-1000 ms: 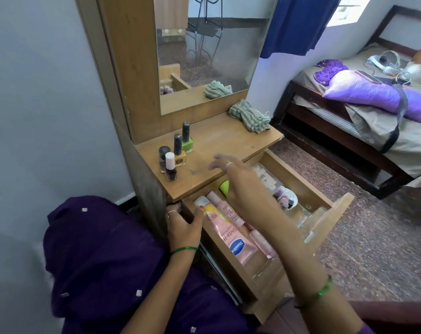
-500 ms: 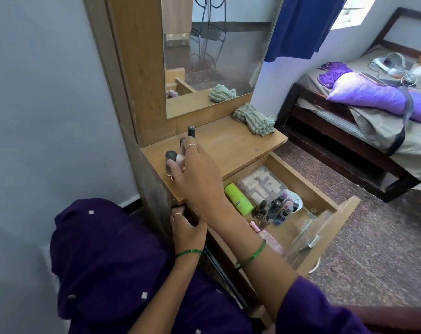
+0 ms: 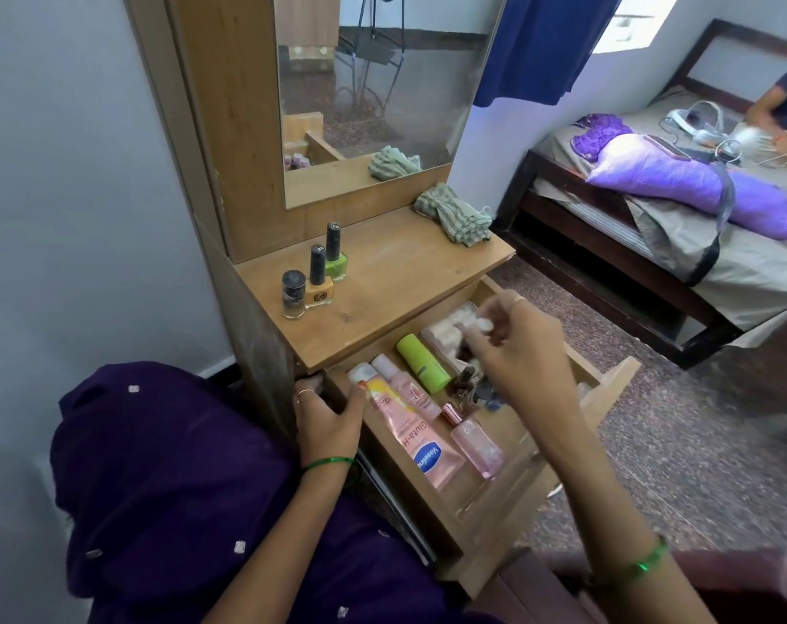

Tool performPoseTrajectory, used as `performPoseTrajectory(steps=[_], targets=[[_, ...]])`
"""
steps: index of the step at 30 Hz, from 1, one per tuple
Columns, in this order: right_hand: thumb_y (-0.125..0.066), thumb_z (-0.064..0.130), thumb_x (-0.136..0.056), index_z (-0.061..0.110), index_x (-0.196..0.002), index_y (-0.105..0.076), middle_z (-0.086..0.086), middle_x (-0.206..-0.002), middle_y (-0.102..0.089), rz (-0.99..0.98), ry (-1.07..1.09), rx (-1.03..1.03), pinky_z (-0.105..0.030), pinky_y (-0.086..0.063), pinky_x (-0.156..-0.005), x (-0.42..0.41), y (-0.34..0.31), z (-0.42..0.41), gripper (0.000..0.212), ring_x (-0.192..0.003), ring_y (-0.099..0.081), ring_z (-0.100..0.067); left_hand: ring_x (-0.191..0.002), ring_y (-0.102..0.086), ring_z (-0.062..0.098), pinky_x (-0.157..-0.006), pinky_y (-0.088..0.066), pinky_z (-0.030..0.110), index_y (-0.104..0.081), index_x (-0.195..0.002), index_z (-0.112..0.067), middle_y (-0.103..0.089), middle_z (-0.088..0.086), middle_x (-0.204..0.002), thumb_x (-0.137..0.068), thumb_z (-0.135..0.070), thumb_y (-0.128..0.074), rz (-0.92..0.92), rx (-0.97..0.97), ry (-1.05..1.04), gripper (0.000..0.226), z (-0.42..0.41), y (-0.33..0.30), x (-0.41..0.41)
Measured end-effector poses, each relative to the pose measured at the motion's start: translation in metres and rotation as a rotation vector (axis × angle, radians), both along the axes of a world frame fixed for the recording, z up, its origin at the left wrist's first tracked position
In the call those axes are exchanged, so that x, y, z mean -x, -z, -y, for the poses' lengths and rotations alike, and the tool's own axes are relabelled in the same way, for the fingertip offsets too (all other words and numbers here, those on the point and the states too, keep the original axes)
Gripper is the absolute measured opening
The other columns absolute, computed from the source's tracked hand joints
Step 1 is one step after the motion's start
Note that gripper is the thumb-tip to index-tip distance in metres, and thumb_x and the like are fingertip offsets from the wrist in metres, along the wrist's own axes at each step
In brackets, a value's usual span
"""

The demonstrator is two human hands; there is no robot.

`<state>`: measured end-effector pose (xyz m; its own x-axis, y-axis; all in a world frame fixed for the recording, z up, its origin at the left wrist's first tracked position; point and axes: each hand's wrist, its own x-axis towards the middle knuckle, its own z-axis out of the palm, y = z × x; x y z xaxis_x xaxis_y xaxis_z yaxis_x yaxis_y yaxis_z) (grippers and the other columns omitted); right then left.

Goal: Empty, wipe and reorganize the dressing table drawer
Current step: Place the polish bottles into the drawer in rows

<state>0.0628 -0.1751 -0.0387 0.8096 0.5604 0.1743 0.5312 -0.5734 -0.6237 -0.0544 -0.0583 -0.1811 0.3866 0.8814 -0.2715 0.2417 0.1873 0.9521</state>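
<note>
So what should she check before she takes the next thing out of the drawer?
1. Drawer pulled open: ok.
2. Left hand steadying the drawer's near corner: ok.
3. Right hand free to grab: cannot tell, it is blurred and seems to pinch a small white-capped thing.
4. Room on the tabletop beside the three nail polish bottles: ok.
5. Wiping cloth within sight on the tabletop: ok.
6. Drawer emptied: not ok, the pink tube, green bottle and perfume bottle remain inside.

green bottle [image 3: 422, 362] | pink tube [image 3: 421, 436] | cloth [image 3: 454, 213] (green checked)
</note>
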Motion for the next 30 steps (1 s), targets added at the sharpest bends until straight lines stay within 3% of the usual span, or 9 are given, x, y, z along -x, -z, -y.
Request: performPoseTrajectory(steps=[5, 7, 10, 18, 30], targets=[[-0.072, 0.011, -0.078, 0.010, -0.082, -0.061, -0.001, -0.072, -0.061, 0.012, 0.086, 0.249, -0.025, -0.048, -0.054, -0.021, 0.018, 0.038, 0.012, -0.061, -0.055, -0.013, -0.112, -0.055, 0.022, -0.094, -0.050, 0.046, -0.045, -0.127, -0.012, -0.052, 0.008, -0.127, -0.077, -0.031, -0.073, -0.009, -0.001, -0.003, 0.060, 0.000, 0.000, 0.000], [-0.071, 0.009, -0.076, 0.011, -0.079, -0.059, -0.002, -0.072, -0.059, 0.002, 0.100, 0.315, -0.020, -0.039, -0.049, -0.026, 0.029, 0.043, 0.013, -0.061, -0.053, -0.015, -0.113, -0.054, 0.021, -0.095, -0.049, 0.040, -0.045, -0.127, -0.011, -0.051, 0.008, -0.128, -0.078, -0.028, -0.073, -0.008, -0.012, -0.008, 0.059, 0.001, 0.001, -0.001], [-0.065, 0.008, -0.077, 0.014, -0.077, -0.056, -0.005, -0.078, -0.060, -0.008, 0.121, 0.398, -0.024, -0.034, -0.050, -0.030, 0.044, 0.045, 0.011, -0.067, -0.055, -0.021, -0.114, -0.053, 0.020, -0.089, -0.048, 0.034, -0.044, -0.129, -0.010, -0.050, 0.007, -0.130, -0.080, -0.026, -0.071, -0.011, -0.013, 0.001, 0.058, 0.001, 0.001, -0.001], [-0.058, 0.002, -0.079, 0.010, -0.084, -0.062, -0.011, -0.087, -0.064, -0.025, 0.093, 0.457, -0.033, -0.046, -0.068, -0.026, 0.062, 0.043, 0.010, -0.084, -0.060, -0.030, -0.115, -0.053, 0.022, -0.094, -0.049, 0.042, -0.043, -0.130, -0.010, -0.049, 0.008, -0.130, -0.080, -0.030, -0.071, -0.036, -0.020, 0.001, 0.061, 0.001, 0.000, 0.000], [-0.065, 0.001, -0.079, 0.014, -0.077, -0.058, -0.008, -0.081, -0.060, -0.101, 0.079, 0.433, -0.030, -0.046, -0.064, -0.024, 0.064, 0.043, 0.014, -0.073, -0.057, -0.023, -0.104, -0.048, 0.011, -0.080, -0.044, 0.027, -0.042, -0.132, -0.009, -0.049, 0.008, -0.130, -0.083, -0.024, -0.069, -0.021, -0.012, 0.011, 0.058, 0.004, -0.006, 0.000]])
